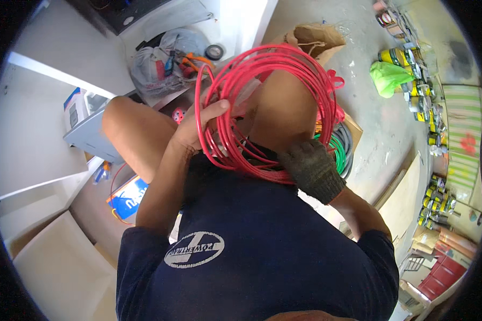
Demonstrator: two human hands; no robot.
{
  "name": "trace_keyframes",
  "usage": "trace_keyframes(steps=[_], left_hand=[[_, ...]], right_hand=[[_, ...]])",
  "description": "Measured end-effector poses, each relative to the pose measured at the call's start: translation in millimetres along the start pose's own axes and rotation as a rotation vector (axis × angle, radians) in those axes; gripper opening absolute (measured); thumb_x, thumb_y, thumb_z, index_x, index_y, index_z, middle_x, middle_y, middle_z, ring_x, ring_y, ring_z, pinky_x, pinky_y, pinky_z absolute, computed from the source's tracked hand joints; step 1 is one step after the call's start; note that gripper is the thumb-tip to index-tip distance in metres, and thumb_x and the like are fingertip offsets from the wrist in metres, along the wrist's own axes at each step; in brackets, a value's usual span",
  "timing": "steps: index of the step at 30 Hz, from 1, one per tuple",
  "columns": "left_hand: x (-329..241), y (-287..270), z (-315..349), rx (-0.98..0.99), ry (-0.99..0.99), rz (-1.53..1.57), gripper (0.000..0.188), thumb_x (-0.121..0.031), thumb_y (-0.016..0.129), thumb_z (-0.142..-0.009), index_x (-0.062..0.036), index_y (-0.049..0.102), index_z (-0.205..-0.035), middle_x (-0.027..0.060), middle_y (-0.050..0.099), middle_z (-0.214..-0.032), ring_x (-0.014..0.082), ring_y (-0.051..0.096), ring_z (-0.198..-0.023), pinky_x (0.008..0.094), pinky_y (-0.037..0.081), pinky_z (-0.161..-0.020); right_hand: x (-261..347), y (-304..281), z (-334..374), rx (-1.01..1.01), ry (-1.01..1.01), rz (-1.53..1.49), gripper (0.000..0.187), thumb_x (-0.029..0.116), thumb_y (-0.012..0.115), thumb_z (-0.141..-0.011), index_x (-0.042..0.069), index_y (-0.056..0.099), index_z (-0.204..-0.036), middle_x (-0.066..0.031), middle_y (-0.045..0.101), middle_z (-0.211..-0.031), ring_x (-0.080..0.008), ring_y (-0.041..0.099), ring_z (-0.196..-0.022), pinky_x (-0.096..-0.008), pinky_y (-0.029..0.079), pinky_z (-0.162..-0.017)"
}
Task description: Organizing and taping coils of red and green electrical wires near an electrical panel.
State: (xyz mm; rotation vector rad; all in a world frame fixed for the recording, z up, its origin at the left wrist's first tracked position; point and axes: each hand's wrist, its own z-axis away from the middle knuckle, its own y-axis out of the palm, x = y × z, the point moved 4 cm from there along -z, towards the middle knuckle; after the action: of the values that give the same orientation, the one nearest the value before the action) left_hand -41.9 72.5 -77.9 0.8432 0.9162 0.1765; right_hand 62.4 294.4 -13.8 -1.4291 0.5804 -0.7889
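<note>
Clear plastic bag touches orange-handled tools; black tape roll near. Brown paper bag stands open on grey floor. Bright green bag touches yellow-and-black containers.

Grey floor round me. On it, right side: long row of black-and-yellow cans by wall. Ahead: open brown paper bag. Left: blue-and-white packet. White shelf ahead, bit to my left: clear plastic bag of tools, black tape roll beside it.
</note>
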Motion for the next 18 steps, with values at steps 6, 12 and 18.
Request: trace_keyframes(steps=[6, 12, 18], left_hand=[[6.0, -8.9, -9.1, -0.054, 0.071, 0.03, 0.054, -0.005, 0.061, -0.089, -0.0021, 0.04, -0.138, 0.0116, 0.059, -0.122, 0.021, 0.064, -0.102, 0.0369, 0.054, -0.088], [-6.8, -5.2, -10.8, -0.177, 0.097, -0.117, 0.063, -0.004, 0.077, -0.075, 0.0019, 0.045, -0.13, 0.0129, 0.061, -0.116, 0.0213, 0.064, -0.1, 0.0357, 0.054, -0.088], [-11.2, -14.4, -27.2, -0.153, -0.031, -0.449, 0.041, -0.003, 0.076, -0.075, 0.0022, 0.058, -0.111, 0.0081, 0.065, -0.088, 0.0113, 0.058, -0.057, 0.0254, 0.048, -0.048]], right_hand=[[6.4, -4.6, 2.7, -0.016, -0.071, 0.063, 0.021, 0.017, 0.057, -0.076, 0.011, 0.063, -0.095, -0.0064, 0.057, -0.082, -0.0268, 0.059, -0.077, -0.0425, 0.046, -0.07], [8.3, -4.8, -0.6, -0.089, -0.023, 0.062, 0.02, 0.016, 0.057, -0.074, 0.012, 0.063, -0.093, -0.0069, 0.057, -0.083, -0.028, 0.059, -0.079, -0.0429, 0.047, -0.073], [20.1, -21.5, -12.4, -0.186, -0.089, 0.015, 0.03, 0.021, 0.066, -0.07, 0.013, 0.066, -0.099, -0.0111, 0.063, -0.095, -0.03, 0.062, -0.089, -0.0422, 0.048, -0.087]])
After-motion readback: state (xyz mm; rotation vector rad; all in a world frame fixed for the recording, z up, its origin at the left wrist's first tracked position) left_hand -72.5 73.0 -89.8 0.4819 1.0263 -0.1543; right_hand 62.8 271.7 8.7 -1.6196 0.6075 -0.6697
